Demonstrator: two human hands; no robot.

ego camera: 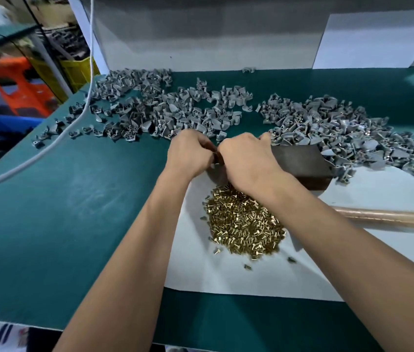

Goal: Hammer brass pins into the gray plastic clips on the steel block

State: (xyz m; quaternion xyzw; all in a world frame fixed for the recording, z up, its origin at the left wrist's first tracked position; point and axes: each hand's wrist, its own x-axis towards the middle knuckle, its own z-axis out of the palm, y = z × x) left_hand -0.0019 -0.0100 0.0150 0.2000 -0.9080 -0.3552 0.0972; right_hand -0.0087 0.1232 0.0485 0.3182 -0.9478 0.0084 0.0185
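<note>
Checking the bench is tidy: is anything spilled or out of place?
A few brass pins lie strayed from the pin heap on the white sheet, and single gray clips trail off the left pile.

Bright, even overhead light; soft shadows under the arms. Mild glare on the table. Wide-angle bending at edges. Left background dim and blurred; fingers slightly motion-blurred.

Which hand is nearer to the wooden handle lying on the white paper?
Right. The right hand is at the steel block, just above-left of the wooden handle; the left hand is farther left.
</note>
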